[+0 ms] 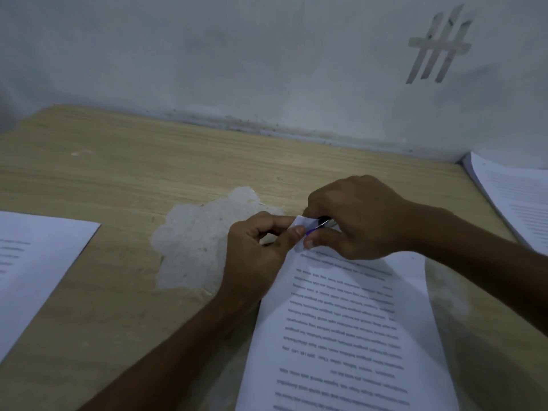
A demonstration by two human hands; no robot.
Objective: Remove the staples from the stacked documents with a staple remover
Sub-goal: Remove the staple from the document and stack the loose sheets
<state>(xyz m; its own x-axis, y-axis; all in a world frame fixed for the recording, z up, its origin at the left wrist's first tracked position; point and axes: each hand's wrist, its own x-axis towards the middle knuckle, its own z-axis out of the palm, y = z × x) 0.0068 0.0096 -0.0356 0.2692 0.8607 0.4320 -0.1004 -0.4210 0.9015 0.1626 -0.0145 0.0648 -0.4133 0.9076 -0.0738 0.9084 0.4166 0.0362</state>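
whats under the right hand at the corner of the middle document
Under the right hand only a purple and metal tip of the staple remover shows, against the lifted corner of the document, which the left hand pinches. The rest of the tool and any staple are covered.

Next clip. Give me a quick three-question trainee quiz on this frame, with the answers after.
1. True or false: the right hand holds the staple remover at the far corner of the document.
2. What is the left hand doing? A) resting flat and idle B) pinching the document's far corner C) turning a page over
3. Fill in: a second pile of papers lies at the far ____ side of the table.
Key: 1 true; 2 B; 3 right.
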